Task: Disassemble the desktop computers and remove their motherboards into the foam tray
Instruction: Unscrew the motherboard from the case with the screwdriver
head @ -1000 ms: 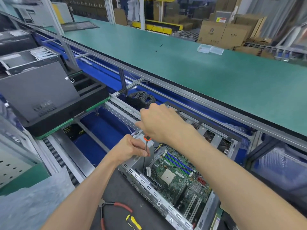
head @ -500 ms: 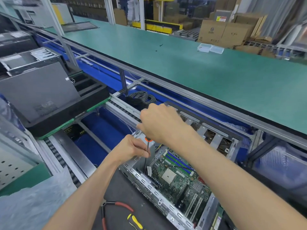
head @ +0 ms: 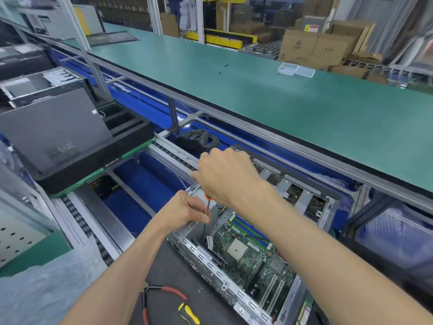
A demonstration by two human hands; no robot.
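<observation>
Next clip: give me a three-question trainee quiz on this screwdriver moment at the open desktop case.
1. True or false: the motherboard already lies in the black foam tray.
2. Which hand grips the handle of the screwdriver? A) left hand B) right hand C) neither
3. Fill in: the red-handled pliers lie on the dark mat beside a ____ tool.

Key: 1 false, it sits in the open case; 2 B, while the left hand pinches the shaft; 3 yellow.
</observation>
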